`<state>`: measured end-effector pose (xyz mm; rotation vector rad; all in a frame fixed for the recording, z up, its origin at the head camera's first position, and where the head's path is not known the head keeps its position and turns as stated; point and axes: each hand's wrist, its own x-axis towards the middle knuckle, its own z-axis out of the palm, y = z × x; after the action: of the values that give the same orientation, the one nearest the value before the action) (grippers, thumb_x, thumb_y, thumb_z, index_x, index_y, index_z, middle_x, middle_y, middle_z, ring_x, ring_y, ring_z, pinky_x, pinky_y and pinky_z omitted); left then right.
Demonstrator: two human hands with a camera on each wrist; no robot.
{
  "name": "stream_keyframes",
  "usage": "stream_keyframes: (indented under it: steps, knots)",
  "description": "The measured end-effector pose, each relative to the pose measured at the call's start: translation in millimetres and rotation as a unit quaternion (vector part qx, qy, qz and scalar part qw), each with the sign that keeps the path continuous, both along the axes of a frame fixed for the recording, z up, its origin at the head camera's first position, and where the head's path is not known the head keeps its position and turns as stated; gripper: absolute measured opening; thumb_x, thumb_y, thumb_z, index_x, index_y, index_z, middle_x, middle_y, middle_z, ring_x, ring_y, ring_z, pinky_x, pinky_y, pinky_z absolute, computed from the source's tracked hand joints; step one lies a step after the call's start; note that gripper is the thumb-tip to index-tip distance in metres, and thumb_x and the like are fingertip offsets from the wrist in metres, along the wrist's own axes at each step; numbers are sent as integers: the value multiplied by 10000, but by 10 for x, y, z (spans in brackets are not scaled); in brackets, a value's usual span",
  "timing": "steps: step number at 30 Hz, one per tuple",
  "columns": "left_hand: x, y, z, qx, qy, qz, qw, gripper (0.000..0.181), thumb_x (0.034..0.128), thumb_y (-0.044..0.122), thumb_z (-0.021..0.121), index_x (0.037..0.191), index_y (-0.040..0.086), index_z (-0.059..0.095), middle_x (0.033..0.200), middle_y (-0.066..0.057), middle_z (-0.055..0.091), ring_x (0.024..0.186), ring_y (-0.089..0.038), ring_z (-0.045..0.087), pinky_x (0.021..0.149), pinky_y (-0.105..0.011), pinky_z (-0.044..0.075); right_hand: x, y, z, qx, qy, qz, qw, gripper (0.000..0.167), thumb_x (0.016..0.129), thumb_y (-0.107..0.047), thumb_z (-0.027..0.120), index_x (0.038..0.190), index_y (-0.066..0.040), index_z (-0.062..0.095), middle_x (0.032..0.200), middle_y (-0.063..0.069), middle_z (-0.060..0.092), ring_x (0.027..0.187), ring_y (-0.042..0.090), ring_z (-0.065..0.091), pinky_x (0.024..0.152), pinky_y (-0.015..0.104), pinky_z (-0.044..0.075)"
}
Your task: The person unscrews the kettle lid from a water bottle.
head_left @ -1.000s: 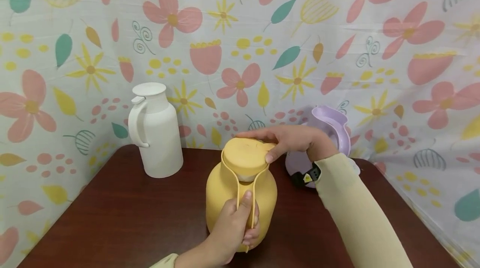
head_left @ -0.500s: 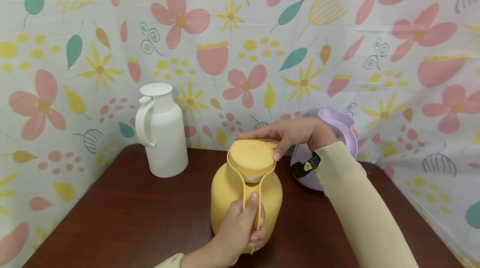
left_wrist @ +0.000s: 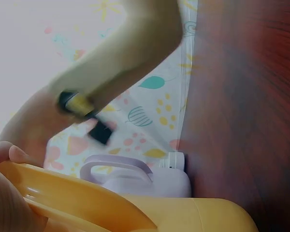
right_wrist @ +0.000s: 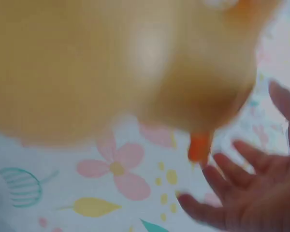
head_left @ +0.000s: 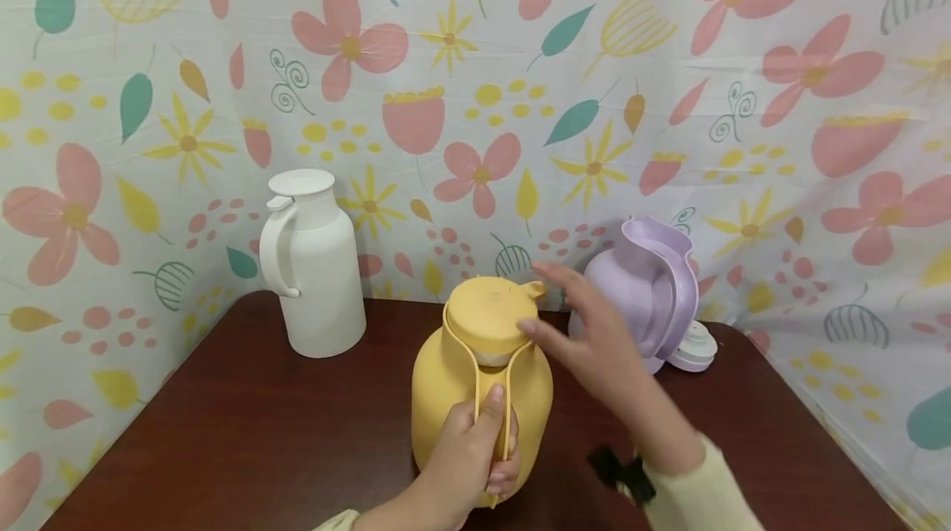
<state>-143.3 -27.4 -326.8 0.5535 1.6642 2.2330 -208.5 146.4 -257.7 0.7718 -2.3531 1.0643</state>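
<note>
A yellow thermos jug (head_left: 434,382) stands upright on the table, its handle toward me. My left hand (head_left: 464,452) grips that handle, thumb on top and fingers wrapped round it. The round yellow lid (head_left: 486,312) sits on the jug's neck, with a small tab at its right. My right hand (head_left: 594,337) is just right of the lid, fingers spread and holding nothing. In the right wrist view the fingers of the right hand (right_wrist: 261,188) are apart from the blurred jug (right_wrist: 87,72). The left wrist view shows the jug's yellow handle (left_wrist: 77,193) up close.
A white thermos jug (head_left: 323,275) stands at the back left of the dark wooden table (head_left: 253,432). At the back right is a lilac jug (head_left: 624,291), with a white stopper (head_left: 694,347) beside it. A flowered cloth (head_left: 461,60) hangs behind the table.
My right hand has come off the lid and drawn back to the right and toward me, its fingers spreading. The left hand keeps its grip on the handle.
</note>
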Motion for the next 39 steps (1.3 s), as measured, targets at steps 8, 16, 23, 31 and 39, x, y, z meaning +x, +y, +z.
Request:
stream_keyframes:
  steps: [8,16,23,31,39]
  knots:
    - [23,-2,11,-70,-1,23,10000,647,1136,352,275,807,-205,281,484,93,380,413,-8,349,472,-206,378,392,-156,-396,-793,11,-838,9933,632,879,-206,800,1462,-136,567,1449,112,623,1372,337,568,1157,348,439]
    - [17,-4,6,-124,-3,22,9999,650,1136,363,274,815,-201,296,488,79,384,411,-19,344,478,-203,387,301,-290,-223,-719,-982,-1100,9865,714,868,-314,819,1491,-121,527,1469,133,602,1387,325,557,1128,549,457]
    - [11,-6,9,-147,-4,-5,9999,643,1137,363,270,803,-186,301,488,80,379,409,-17,332,467,-187,365,166,-342,-127,-425,-1451,-1098,9824,863,823,-379,851,1538,-105,454,1533,124,539,1434,311,510,1141,513,463]
    - [14,-5,15,-88,82,-93,9999,650,1137,354,271,799,-201,286,493,86,380,416,-7,329,460,-186,357,-1,-197,-91,-161,-1434,-242,9892,784,838,-309,844,1510,-103,497,1383,151,655,1190,297,650,960,398,565]
    - [20,-20,27,-227,130,-121,9996,664,1136,383,252,808,-194,290,492,92,373,420,-10,352,490,-211,394,-312,52,-19,460,-1601,1434,9755,819,896,-436,781,1541,-70,435,1518,219,527,1260,352,644,958,285,548]
